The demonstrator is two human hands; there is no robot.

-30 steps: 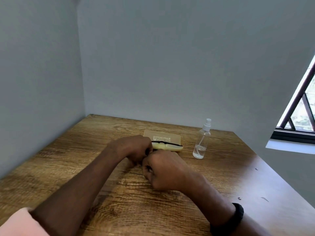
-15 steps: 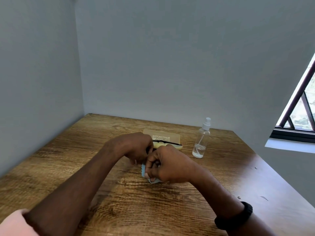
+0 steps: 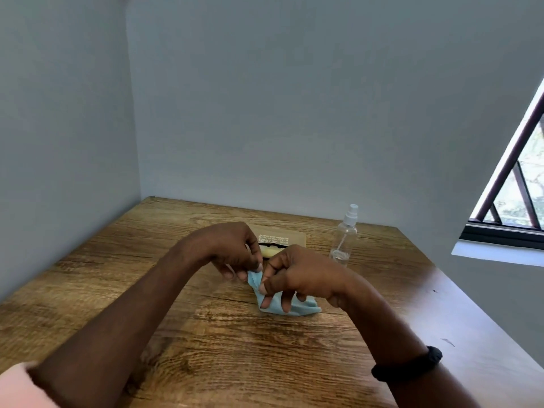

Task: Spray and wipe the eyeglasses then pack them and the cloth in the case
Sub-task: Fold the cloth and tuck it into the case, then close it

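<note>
A light blue cloth [image 3: 275,304] is held just above the wooden table in the middle of the view. My left hand [image 3: 235,251] pinches its upper corner. My right hand [image 3: 297,278] pinches the cloth with thumb and forefinger, its other fingers lying over the fabric. Behind the hands an open tan case [image 3: 290,240] with printed text on its lid lies on the table, a pale yellow lining and a dark strip showing inside. The eyeglasses cannot be made out clearly. A clear spray bottle [image 3: 343,235] with a white nozzle stands upright to the right of the case.
The wooden table [image 3: 206,334] sits in a corner between two grey walls. A window with dark bars [image 3: 512,184] is at the right. A black band is on my right wrist [image 3: 407,363].
The hands have lifted and drawn slightly apart. The blue cloth, hidden a second ago, now hangs out between them and under my right hand.
</note>
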